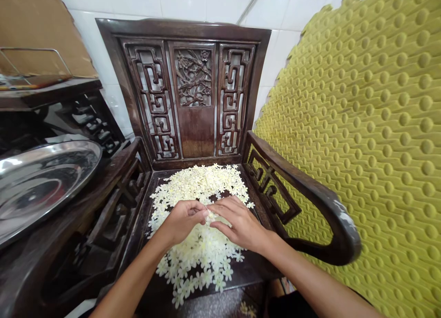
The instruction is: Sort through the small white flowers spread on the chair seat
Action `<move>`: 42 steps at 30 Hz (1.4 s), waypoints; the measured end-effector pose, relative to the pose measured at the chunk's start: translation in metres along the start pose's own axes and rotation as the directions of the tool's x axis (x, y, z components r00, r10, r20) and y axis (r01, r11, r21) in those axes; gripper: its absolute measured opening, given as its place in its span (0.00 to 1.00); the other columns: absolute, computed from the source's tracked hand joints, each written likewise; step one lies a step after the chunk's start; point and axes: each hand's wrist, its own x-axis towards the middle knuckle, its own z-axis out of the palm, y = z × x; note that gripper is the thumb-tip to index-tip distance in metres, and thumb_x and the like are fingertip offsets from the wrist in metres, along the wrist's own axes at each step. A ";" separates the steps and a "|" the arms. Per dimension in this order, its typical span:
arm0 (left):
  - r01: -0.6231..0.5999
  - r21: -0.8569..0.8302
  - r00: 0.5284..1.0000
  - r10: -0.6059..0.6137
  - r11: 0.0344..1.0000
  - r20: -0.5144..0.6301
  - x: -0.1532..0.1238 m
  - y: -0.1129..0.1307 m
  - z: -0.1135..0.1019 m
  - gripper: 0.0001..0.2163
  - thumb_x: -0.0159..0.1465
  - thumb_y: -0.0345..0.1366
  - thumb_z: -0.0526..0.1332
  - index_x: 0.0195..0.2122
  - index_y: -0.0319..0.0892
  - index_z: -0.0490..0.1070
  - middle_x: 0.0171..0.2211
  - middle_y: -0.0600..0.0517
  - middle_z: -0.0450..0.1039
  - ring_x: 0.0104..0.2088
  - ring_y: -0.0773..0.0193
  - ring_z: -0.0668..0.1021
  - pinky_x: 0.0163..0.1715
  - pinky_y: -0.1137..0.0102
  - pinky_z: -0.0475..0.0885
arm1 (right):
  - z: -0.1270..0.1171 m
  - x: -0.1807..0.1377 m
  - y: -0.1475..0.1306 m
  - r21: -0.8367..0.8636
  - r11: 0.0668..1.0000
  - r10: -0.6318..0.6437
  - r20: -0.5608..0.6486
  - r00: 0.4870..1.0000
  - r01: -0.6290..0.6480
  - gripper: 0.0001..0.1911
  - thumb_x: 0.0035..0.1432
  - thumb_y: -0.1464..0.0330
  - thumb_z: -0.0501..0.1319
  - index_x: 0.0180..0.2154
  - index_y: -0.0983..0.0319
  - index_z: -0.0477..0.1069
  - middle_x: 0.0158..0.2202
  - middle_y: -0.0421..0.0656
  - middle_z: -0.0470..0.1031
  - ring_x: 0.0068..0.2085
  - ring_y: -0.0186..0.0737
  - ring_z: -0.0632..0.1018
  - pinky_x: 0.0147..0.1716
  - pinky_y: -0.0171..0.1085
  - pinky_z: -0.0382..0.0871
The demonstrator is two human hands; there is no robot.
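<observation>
Many small cream-white, five-petalled flowers (203,178) lie in a loose spread over the seat of a dark carved wooden chair (196,130). Above the middle of them, my left hand (186,220) is closed, thumb and forefinger pinched together. What sits in that pinch is too small to make out. My right hand (237,221) faces it from the right with fingers stretched out and thumb apart, its fingertips close to the left thumb. Pale petals show between the two hands; I cannot tell whether the right fingers touch them.
A round shiny metal tray (82,150) rests at the left, beside the chair's left armrest (113,180). The right armrest (310,189) curves forward at the other side. A bumpy yellow-green foam mat (372,125) stands along the right. White tiled wall (227,6) is behind.
</observation>
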 end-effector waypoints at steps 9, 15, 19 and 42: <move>0.029 -0.002 0.999 -0.029 1.000 0.037 -0.002 -0.005 0.006 0.11 0.57 0.42 0.64 0.29 0.38 0.75 0.23 0.52 0.74 0.27 0.64 0.75 0.34 0.68 0.69 | 0.010 -0.005 0.004 -0.097 0.994 -0.057 0.003 0.998 0.057 0.09 0.67 0.66 0.54 0.39 0.63 0.70 0.33 0.45 0.72 0.37 0.42 0.70 0.41 0.42 0.61; -0.017 -0.067 1.000 0.017 0.998 -0.007 -0.003 0.002 0.010 0.14 0.58 0.46 0.65 0.28 0.38 0.76 0.24 0.51 0.75 0.29 0.64 0.76 0.36 0.68 0.70 | 0.010 -0.004 0.000 -0.185 0.983 -0.005 0.003 1.000 0.005 0.13 0.69 0.68 0.51 0.33 0.62 0.69 0.29 0.43 0.67 0.33 0.40 0.68 0.42 0.42 0.59; -0.028 -0.117 0.999 0.026 0.993 -0.022 -0.006 0.008 0.010 0.13 0.58 0.45 0.66 0.31 0.38 0.77 0.25 0.50 0.76 0.29 0.64 0.76 0.35 0.69 0.71 | 0.012 -0.001 0.000 -0.231 0.972 0.028 -0.025 0.999 -0.033 0.17 0.70 0.66 0.49 0.29 0.62 0.67 0.25 0.41 0.67 0.28 0.38 0.66 0.40 0.40 0.58; -0.094 0.096 0.995 0.096 0.991 -0.016 -0.001 -0.004 0.004 0.11 0.55 0.42 0.68 0.25 0.39 0.78 0.26 0.52 0.74 0.28 0.65 0.73 0.31 0.71 0.68 | -0.007 0.003 -0.003 -0.040 0.999 -0.037 -0.015 0.999 0.037 0.11 0.67 0.67 0.56 0.49 0.58 0.71 0.42 0.46 0.74 0.45 0.44 0.74 0.45 0.44 0.63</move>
